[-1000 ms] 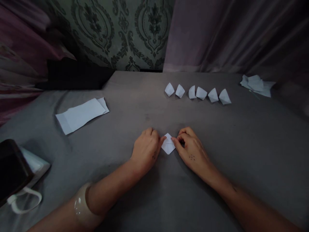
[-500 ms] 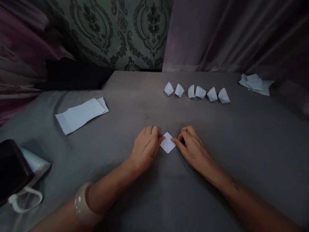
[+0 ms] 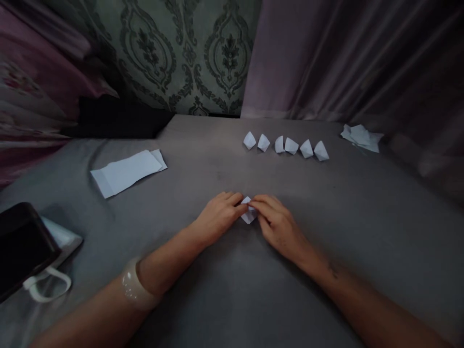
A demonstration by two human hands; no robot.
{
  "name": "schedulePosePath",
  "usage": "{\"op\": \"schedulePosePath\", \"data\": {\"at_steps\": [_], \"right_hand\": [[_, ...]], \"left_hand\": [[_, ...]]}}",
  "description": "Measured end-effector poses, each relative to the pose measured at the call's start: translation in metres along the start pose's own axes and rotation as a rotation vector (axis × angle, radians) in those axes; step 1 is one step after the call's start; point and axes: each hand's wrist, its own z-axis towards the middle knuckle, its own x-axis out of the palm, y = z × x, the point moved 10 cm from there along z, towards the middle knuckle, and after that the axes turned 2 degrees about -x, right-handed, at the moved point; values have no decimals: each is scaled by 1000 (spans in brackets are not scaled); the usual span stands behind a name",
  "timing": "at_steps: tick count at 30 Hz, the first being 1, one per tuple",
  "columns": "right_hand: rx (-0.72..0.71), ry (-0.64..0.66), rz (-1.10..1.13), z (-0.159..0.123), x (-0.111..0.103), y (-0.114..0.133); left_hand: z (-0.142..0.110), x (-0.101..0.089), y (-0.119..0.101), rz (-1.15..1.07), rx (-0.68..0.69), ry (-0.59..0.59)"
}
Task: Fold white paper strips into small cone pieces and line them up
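Note:
A small piece of folded white paper point(image 3: 248, 216), diamond-shaped with creases, lies low over the grey cloth between my hands. My left hand point(image 3: 222, 213) grips its left side, with the thumb across the front and the fingers curled behind. From the right, my right hand point(image 3: 278, 220) pinches the upper right part, its fingertips meeting my left thumb near the paper's middle. Fingers cover much of the upper half. Beyond my hands stands a row of several folded white paper shapes point(image 3: 291, 146), pointed at the top.
Flat white paper strips point(image 3: 132, 170) lie at the left on the grey cloth point(image 3: 203, 169). A phone point(image 3: 25, 246) with a white cable point(image 3: 50, 285) rests at near left. More white paper pieces point(image 3: 362, 137) are at far right. Black fabric point(image 3: 123, 118) lies at the back left.
My right hand has moved over the paper, its fingers now on the upper part instead of the right corner. Both hands are closer together. The view has shifted slightly.

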Motion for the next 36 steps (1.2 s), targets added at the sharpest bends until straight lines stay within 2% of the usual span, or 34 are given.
{"op": "schedulePosePath", "data": {"at_steps": [3, 6, 12, 16, 19, 23, 26, 29, 31, 33, 36], "right_hand": [[-13, 109, -170, -5, 15, 16], [-6, 162, -303, -7, 19, 21], [-3, 171, -479, -7, 15, 22], [8, 171, -524, -9, 11, 19], [1, 164, -524, -10, 7, 16], [6, 129, -430, -10, -1, 9], [73, 30, -237, -7, -11, -8], [228, -70, 23, -5, -17, -40], [330, -113, 128, -5, -18, -58], [379, -130, 185, -5, -17, -67], [376, -120, 244, -5, -13, -67]], "left_hand": [[-4, 2, -7, 46, -21, 69], [-10, 8, -10, 94, -109, 160], [-20, 8, -5, 66, -280, 249], [-22, 1, -1, 30, -315, 292], [-24, -4, 1, 14, -317, 262], [-24, -9, 9, -74, -326, 108], [-21, -11, 28, -235, -417, -41], [-15, -1, 46, -366, -520, -84], [-8, 4, 49, -403, -523, -91], [-3, 8, 47, -444, -484, -97], [-2, 13, 47, -542, -465, -92]]}}
